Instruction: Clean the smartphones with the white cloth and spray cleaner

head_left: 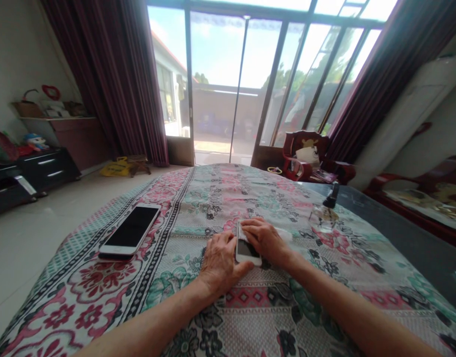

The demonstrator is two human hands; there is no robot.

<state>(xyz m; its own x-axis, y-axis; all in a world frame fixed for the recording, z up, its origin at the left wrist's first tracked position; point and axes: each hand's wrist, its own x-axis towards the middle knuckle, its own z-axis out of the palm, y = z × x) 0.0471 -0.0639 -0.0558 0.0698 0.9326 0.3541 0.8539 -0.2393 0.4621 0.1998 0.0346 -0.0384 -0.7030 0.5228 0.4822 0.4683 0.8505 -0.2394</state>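
Left hand (220, 260) and right hand (265, 240) pin phone (246, 251) near capped bottle (324, 216).

The left forearm (157, 322) and the right forearm (343, 312) are reaching forward from the lower edge, converging toward the middle. The left hand (219, 263) is lying palm down, fingers together and pointing ahead, thumb stretching out to the right. The right hand (263, 238) is resting palm down just beside it, angling leftward, fingers lightly bent and pressing downward.

Floral tablecloth (220, 193) carries large phone (131, 230), small phone (246, 250), bottle (324, 215)
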